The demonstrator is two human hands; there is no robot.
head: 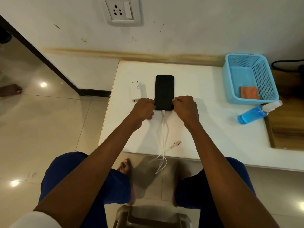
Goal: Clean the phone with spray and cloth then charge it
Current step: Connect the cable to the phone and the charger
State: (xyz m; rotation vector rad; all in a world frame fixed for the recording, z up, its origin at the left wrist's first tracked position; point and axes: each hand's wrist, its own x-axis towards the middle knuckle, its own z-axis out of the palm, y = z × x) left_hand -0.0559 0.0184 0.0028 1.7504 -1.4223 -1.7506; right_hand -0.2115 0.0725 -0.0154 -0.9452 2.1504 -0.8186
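Note:
A black phone (164, 91) lies flat, screen up and dark, on the white table (205, 122). A white cable (165, 129) is plugged into its near end; the cable loops over the table's front edge and its free plug (176, 143) lies on the table. My left hand (144, 109) grips the phone's near left corner with curled fingers. My right hand (185, 107) grips the near right corner the same way. A white charger adapter (136, 92) lies just left of the phone. An orange cloth (249, 92) sits in the blue basket (230, 89). A blue spray bottle (253, 115) lies on its side.
A wall socket with a switch (121, 11) is on the wall above the table. The basket stands at the table's back right, the bottle just in front of it near a wooden edge. My knees, bare feet and a stool are below the table's front edge.

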